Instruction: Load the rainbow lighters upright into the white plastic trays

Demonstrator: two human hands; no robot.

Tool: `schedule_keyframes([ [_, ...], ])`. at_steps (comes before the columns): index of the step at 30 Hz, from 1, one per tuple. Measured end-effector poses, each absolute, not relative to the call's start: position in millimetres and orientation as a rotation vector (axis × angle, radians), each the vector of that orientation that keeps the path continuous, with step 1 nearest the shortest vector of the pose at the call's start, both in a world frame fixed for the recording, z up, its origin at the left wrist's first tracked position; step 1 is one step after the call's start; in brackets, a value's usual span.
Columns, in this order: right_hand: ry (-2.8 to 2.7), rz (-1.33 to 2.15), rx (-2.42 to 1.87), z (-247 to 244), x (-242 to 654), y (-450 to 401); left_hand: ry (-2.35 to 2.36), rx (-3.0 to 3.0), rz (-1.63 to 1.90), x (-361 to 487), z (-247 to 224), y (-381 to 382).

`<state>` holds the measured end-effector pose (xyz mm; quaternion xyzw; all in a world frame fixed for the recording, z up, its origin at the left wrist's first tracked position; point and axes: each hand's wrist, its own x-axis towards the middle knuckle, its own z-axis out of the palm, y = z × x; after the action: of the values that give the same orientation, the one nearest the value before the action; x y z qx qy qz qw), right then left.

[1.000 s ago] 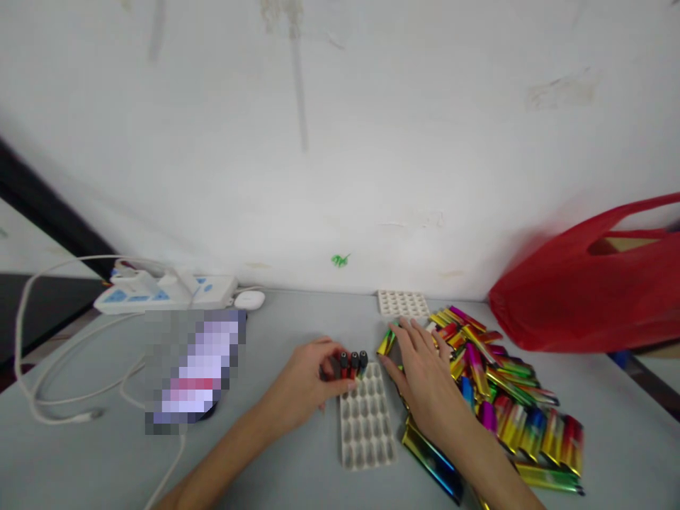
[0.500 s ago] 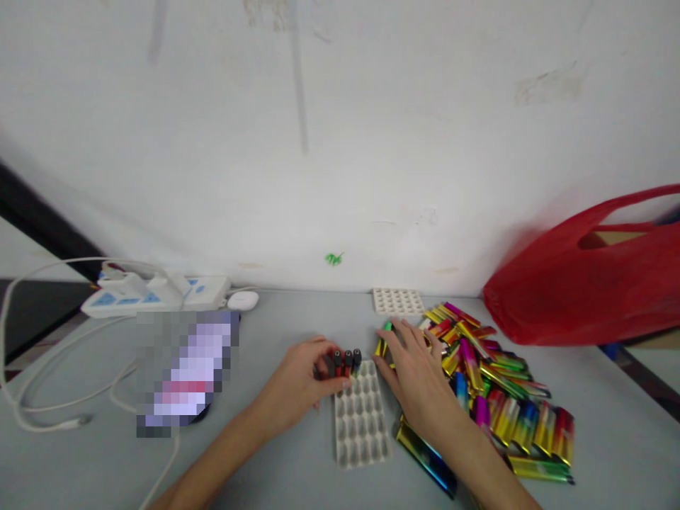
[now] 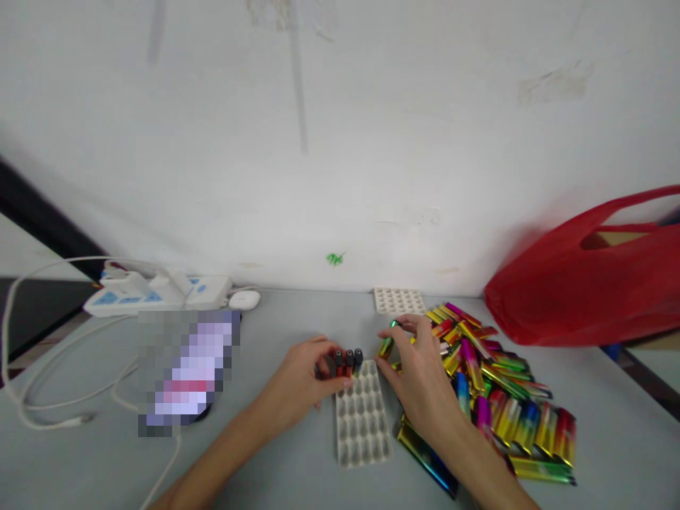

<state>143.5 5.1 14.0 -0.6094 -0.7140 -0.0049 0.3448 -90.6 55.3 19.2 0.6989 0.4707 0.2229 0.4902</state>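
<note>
Because the red bag (image 3: 584, 283) slumps against the wall just beside the pile of lighters (image 3: 494, 389), a sideways nudge may tip it onto the pile; its contents are mostly hidden. On the grey table (image 3: 265, 439), the white tray (image 3: 363, 425) holds three lighters (image 3: 348, 361) upright in its far row; all other pockets are vacant. The left hand (image 3: 297, 386) curls loosely against that row, and too much pressure may topple it. The right hand (image 3: 419, 368) pinches one lighter (image 3: 387, 346) from the pile's near edge with fingers half closed; a slack pinch may drop it. A second tray (image 3: 398, 300) lies by the wall.
</note>
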Motion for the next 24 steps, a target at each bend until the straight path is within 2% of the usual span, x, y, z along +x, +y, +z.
schedule_keyframes([
  [4, -1.796, 0.146, -1.489, 20, 141, 4, 1.148, 1.685, 0.531, -91, 20, 55],
  [9, -1.873, 0.165, -1.458, 27, 139, 2, 1.14, 1.678, 0.538, -91, 21, 55],
  [19, -1.852, 0.342, -1.539, 23, 141, 2, 1.138, 1.7, 0.53, -91, 19, 55],
  [24, -1.908, 0.32, -1.59, 25, 141, 1, 1.129, 1.695, 0.535, -92, 19, 55],
])
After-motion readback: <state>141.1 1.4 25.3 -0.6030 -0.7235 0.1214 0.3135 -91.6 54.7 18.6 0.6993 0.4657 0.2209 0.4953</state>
